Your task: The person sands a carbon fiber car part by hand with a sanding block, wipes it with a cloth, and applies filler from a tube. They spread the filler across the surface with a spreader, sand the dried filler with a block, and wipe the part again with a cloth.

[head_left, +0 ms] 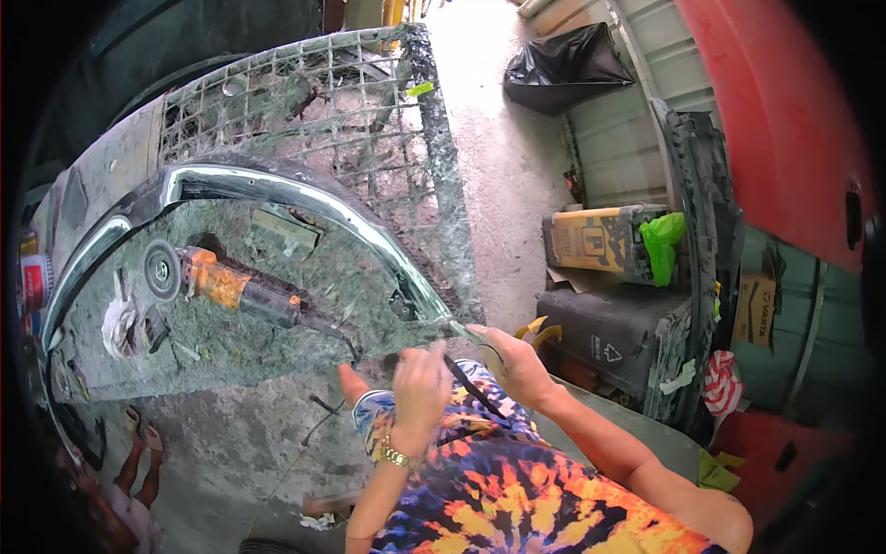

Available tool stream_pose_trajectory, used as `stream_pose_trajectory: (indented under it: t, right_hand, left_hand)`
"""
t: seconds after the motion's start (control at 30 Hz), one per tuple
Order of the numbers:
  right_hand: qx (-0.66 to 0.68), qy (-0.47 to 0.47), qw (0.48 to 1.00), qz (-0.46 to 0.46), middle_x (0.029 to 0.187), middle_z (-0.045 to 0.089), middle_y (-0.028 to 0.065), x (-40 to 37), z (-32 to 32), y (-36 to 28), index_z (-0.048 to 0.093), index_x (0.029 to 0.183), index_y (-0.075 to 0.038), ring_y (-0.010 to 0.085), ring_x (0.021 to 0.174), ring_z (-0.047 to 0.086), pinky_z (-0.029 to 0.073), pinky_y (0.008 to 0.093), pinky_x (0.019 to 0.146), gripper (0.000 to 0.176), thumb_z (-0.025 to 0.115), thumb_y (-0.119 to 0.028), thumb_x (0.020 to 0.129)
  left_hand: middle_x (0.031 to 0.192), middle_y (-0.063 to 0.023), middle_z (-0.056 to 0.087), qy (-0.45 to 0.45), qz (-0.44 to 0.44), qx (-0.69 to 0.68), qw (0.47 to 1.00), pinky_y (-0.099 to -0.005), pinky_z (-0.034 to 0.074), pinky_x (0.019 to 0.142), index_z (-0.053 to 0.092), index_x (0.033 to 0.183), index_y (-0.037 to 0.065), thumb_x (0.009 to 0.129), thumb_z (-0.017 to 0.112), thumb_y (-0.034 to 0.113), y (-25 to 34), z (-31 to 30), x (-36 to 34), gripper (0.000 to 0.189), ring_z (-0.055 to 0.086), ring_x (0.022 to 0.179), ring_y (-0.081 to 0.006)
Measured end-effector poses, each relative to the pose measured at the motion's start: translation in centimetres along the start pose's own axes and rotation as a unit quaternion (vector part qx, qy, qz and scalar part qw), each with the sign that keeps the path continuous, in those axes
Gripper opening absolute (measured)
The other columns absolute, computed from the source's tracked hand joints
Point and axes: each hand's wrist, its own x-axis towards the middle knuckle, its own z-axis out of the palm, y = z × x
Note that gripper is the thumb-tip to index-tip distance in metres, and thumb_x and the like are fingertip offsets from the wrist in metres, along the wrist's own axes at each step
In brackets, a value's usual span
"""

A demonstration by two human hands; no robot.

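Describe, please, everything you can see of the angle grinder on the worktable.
The angle grinder lies on the dusty worktable, inside the curve of the arched strip. Its round grey disc, at the left, faces the camera with its hub showing. The orange body, apparently plastic, is grimy; the rear part is dark, with a dark cord trailing toward the table's near edge. Neither the left hand nor the right hand touches it.

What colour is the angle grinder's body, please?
The angle grinder's body is orange and black, best seen in the head view.
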Motion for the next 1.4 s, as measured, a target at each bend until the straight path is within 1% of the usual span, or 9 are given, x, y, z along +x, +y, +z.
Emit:
stream_pose_trajectory:
  t: [0.07, 0.13, 0.23, 0.37, 0.93, 1.03, 1.1, 1.2, 1.4]
  right_hand:
    - [-0.06, -0.005, 0.998, 0.013, 0.113, 0.066, 0.0217, 0.7, 0.3, -1.5, 0.054, 0.145, -0.006, 0.0403, 0.101, 0.068, 0.055, 0.0445, 0.083, 0.05, 0.058, 0.002, 0.095]
    - [-0.1, -0.036, 0.994, 0.021, 0.108, 0.065, 0.0199, 1.6, 0.5, -2.5, 0.053, 0.146, -0.008, 0.0398, 0.095, 0.068, 0.055, 0.0464, 0.078, 0.053, 0.058, 0.002, 0.094]
    - [-0.143, -0.023, 0.989, -0.018, 0.095, 0.06, 0.016, 1.9, 2.4, -2.0, 0.051, 0.15, -0.012, 0.0379, 0.078, 0.067, 0.053, 0.0479, 0.067, 0.063, 0.059, 0.001, 0.089]
    - [-0.191, -0.037, 0.981, -0.01, 0.097, 0.061, 0.0171, 3.0, 4.0, -1.6, 0.051, 0.149, -0.011, 0.0394, 0.077, 0.067, 0.054, 0.0478, 0.066, 0.067, 0.059, 0.001, 0.085]
    - [-0.037, 0.132, 0.991, 0.002, 0.094, 0.059, 0.0224, 0.9, 6.3, -0.1, 0.056, 0.145, -0.009, 0.0427, 0.084, 0.065, 0.052, 0.0476, 0.072, 0.056, 0.056, 0.005, 0.091]
    - [0.0, 0.176, 0.984, 0.022, 0.103, 0.064, 0.0251, -0.1, 5.5, -2.1, 0.054, 0.146, -0.008, 0.0443, 0.09, 0.066, 0.053, 0.0473, 0.079, 0.054, 0.057, 0.003, 0.093]
    - [0.049, 0.152, 0.983, 0.088, 0.116, 0.066, 0.0283, -1.0, 5.3, -3.1, 0.051, 0.148, -0.008, 0.0459, 0.101, 0.067, 0.053, 0.0473, 0.086, 0.054, 0.058, 0.0, 0.095]
    - [0.002, 0.127, 0.99, 0.059, 0.121, 0.064, 0.0314, -1.5, 6.1, -2.4, 0.049, 0.15, -0.009, 0.0468, 0.108, 0.065, 0.053, 0.0481, 0.088, 0.056, 0.057, 0.0, 0.095]
    - [-0.019, 0.138, 0.985, 0.101, 0.109, 0.067, 0.0301, 0.1, 6.7, -2.5, 0.05, 0.146, -0.007, 0.0483, 0.098, 0.066, 0.052, 0.0525, 0.081, 0.052, 0.056, 0.0, 0.094]
  left_hand:
    - [0.095, -0.0129, 0.063, 0.054, -0.026, -0.022, 0.998, -0.0438, 0.049, 0.077, 0.058, 0.138, 0.0, 0.095, 0.06, 0.006, -0.6, -0.8, 1.0, 0.044, 0.061, 0.085, -0.0296]
    - [0.092, -0.011, 0.064, 0.175, -0.225, -0.204, 0.936, -0.0402, 0.05, 0.073, 0.062, 0.131, -0.002, 0.102, 0.058, 0.009, -0.7, -2.7, 3.8, 0.032, 0.06, 0.08, -0.0221]
    - [0.093, -0.0178, 0.067, 0.136, -0.181, -0.211, 0.951, -0.0416, 0.052, 0.074, 0.066, 0.119, -0.004, 0.103, 0.059, 0.013, -3.9, -2.0, 6.0, 0.025, 0.066, 0.082, -0.0318]
    - [0.07, -0.0121, 0.065, 0.101, -0.23, -0.282, 0.926, -0.0352, 0.048, 0.057, 0.066, 0.106, -0.003, 0.103, 0.061, 0.015, -3.6, -2.6, 6.6, 0.019, 0.061, 0.06, -0.0172]
    - [0.062, -0.0088, 0.063, 0.085, -0.221, -0.326, 0.915, -0.0339, 0.045, 0.049, 0.063, 0.107, -0.002, 0.103, 0.061, 0.016, -5.3, -1.6, 6.4, 0.018, 0.061, 0.051, -0.0155]
    - [0.079, -0.0149, 0.069, 0.015, -0.255, -0.311, 0.916, -0.0353, 0.05, 0.057, 0.064, 0.111, -0.001, 0.104, 0.059, 0.013, -5.1, -2.2, 6.8, 0.017, 0.067, 0.063, -0.0214]
    - [0.114, -0.0191, 0.067, 0.18, -0.086, -0.135, 0.97, -0.0395, 0.053, 0.08, 0.064, 0.123, 0.002, 0.099, 0.059, 0.008, -4.3, -1.5, 6.7, 0.025, 0.069, 0.098, -0.0277]
    - [0.143, -0.0163, 0.053, 0.101, 0.046, 0.095, 0.989, -0.0445, 0.045, 0.101, 0.062, 0.135, 0.007, 0.092, 0.062, 0.005, -4.0, -2.1, 5.8, 0.043, 0.054, 0.129, -0.032]
    - [0.147, -0.0158, 0.051, 0.086, 0.066, 0.09, 0.99, -0.0472, 0.043, 0.105, 0.059, 0.141, 0.011, 0.088, 0.066, 0.005, -4.5, -1.9, 5.4, 0.054, 0.052, 0.131, -0.0348]
